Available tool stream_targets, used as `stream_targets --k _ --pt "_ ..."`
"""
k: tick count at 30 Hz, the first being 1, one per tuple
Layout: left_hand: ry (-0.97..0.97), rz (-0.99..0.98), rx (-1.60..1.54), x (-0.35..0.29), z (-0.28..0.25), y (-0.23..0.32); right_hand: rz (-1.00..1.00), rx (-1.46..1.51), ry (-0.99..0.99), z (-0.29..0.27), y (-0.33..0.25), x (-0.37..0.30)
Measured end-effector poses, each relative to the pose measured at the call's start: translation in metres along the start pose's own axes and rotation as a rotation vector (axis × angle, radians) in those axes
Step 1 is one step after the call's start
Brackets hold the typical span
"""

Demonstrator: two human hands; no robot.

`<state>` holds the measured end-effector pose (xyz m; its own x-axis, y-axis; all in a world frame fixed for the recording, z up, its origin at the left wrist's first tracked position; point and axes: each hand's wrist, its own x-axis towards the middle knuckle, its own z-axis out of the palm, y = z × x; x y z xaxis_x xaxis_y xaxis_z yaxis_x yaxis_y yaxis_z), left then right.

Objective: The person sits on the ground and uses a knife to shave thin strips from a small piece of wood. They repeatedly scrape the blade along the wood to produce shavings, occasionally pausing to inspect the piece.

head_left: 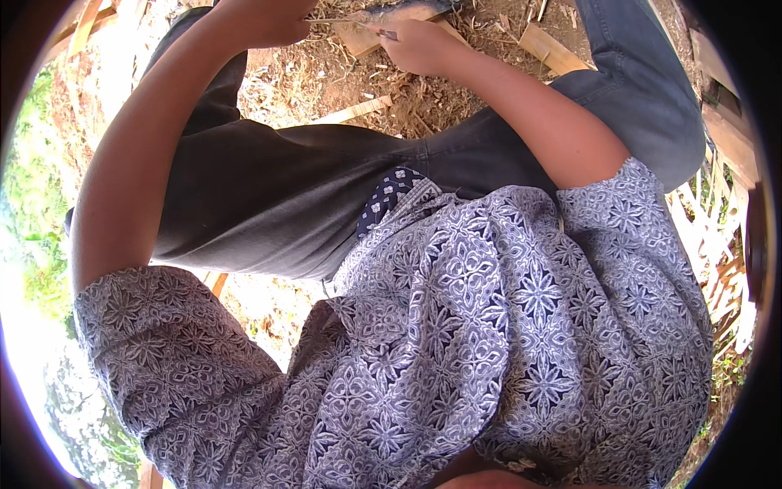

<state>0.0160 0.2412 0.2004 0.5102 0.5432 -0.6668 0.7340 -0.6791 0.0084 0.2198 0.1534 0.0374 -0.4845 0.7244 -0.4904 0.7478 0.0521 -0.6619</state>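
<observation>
At the top edge of the head view my left hand [273, 20] is closed, partly cut off by the frame. A thin pale strip [334, 21] runs out of it toward my right hand [419, 47]. The fingers of that right hand are pinched together near the strip's other end. Between them shows a small grey blade-like piece [391, 35], mostly hidden by the fingers. Just beyond the hands a flat wooden board [358, 41] lies on the ground, with a dark, blackened object [407, 10] on it.
My legs in dark trousers [269, 179] are spread on either side of the work. Bare soil [301, 81] between them is strewn with shavings. A wooden slat [354, 110] lies near my lap, and a wood piece [554, 49] rests by my right knee. Split strips [721, 236] lie at the far right.
</observation>
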Motion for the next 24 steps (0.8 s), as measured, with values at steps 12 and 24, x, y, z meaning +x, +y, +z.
stream_targets --k 12,24 --pt "-0.018 0.005 0.029 0.007 0.010 -0.009 -0.074 0.102 0.145 -0.019 -0.037 -0.026" --pt "-0.042 0.038 0.072 0.005 0.005 -0.004 -0.075 0.213 0.107 -0.010 -0.032 -0.034"
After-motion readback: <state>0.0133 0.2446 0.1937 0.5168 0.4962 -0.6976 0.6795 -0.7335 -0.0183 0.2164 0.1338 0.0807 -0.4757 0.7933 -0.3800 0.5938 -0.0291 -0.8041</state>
